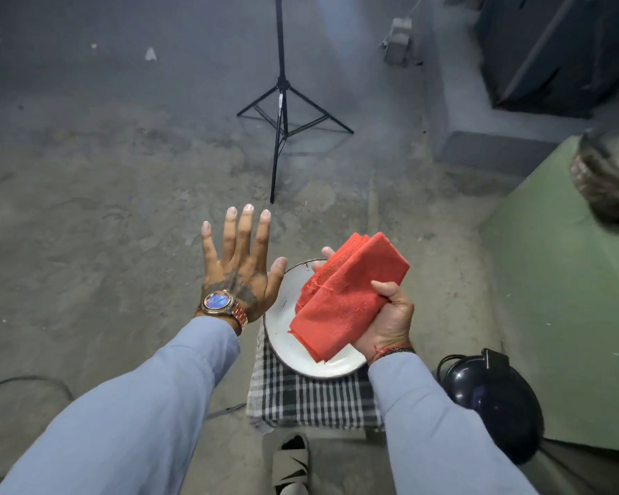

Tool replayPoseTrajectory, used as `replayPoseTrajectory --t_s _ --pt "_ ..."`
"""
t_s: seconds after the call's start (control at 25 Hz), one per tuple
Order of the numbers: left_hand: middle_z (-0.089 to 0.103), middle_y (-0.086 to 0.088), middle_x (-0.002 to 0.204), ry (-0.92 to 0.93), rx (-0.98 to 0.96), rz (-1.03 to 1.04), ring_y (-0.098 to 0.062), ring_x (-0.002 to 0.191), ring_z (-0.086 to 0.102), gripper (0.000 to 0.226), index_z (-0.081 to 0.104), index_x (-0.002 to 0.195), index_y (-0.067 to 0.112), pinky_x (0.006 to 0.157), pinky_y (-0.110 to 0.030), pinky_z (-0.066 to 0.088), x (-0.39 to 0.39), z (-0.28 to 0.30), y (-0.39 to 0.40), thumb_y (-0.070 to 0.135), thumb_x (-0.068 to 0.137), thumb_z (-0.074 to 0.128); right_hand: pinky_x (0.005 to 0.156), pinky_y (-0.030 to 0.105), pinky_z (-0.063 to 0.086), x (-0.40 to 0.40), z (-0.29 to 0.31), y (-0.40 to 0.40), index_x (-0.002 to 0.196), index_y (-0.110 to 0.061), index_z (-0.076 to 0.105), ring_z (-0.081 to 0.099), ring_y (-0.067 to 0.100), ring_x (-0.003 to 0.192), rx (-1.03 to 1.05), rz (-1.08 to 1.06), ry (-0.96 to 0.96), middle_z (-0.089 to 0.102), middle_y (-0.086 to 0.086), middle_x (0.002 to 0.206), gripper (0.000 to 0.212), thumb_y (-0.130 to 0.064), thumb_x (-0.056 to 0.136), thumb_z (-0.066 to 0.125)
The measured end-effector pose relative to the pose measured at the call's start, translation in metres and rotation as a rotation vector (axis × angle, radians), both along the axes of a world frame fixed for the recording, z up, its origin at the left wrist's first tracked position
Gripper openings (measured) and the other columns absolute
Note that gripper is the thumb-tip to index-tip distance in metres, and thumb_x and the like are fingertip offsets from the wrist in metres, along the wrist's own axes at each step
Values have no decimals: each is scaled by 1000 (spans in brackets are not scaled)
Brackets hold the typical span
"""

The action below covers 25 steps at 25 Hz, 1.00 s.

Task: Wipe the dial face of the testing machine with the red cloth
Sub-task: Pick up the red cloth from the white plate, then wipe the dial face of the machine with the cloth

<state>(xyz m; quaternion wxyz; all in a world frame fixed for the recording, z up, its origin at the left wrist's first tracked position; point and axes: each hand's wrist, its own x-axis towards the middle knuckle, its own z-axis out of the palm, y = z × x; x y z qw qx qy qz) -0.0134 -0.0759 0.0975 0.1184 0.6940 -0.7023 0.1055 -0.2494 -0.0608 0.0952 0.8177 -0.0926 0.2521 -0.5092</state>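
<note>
Red cloth (347, 298): folded into a thick layered pad, frayed edges, tilted, gripped in my right hand (390, 319) just above the white plate (286, 337).

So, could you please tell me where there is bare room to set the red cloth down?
The white plate under the red cloth is bare, though the right hand hovers over it. The checked cloth in front of the plate is free. It is crowded to the right, by the dark helmet.
</note>
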Motion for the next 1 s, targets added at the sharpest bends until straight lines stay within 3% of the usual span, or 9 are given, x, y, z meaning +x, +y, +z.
replayPoseTrajectory --t_s 0.16,0.36,0.6,0.76,0.88,1.0 --pt "21 -18 182 -43 -111 -68 -43 169 17 82 19 175 14 132 -75 6 -50 101 -5 55 106 29 120 69 45 -45 77 9 157 -2 56 50 54 148 -194 -87 -126 40 29 172 82 -38 84 48" --pt "22 -17 182 -39 -256 -172 -43 169 17 81 21 175 15 132 -75 6 -145 233 15 58 106 27 127 70 33 -147 194 40 153 -11 64 30 52 163 -427 -200 -66 41 28 173 70 -42 92 50" --pt "28 -18 180 20 -464 -480 -44 168 22 82 26 174 14 131 -76 11 -321 378 56 57 106 35 112 65 55 -305 343 131 140 -12 76 46 48 157 -580 -510 75 45 23 172 62 -47 95 52" --pt "22 -16 182 158 -518 -778 -42 170 16 84 22 175 16 132 -75 5 -462 456 116 60 105 31 116 66 52 -425 424 256 137 -8 75 45 50 156 -615 -858 200 46 23 172 56 -43 99 51" --pt "23 -16 182 242 -562 -974 -42 170 17 83 24 175 17 132 -76 6 -563 489 182 60 106 38 126 68 39 -491 460 362 127 -4 80 48 52 151 -582 -1074 286 61 27 157 61 -47 102 44" --pt "24 -16 182 335 -579 -1211 -43 169 18 83 27 174 18 131 -76 7 -674 514 284 59 104 42 106 63 58 -556 492 499 120 -4 82 65 50 132 -599 -1391 347 66 28 144 59 -49 97 50"
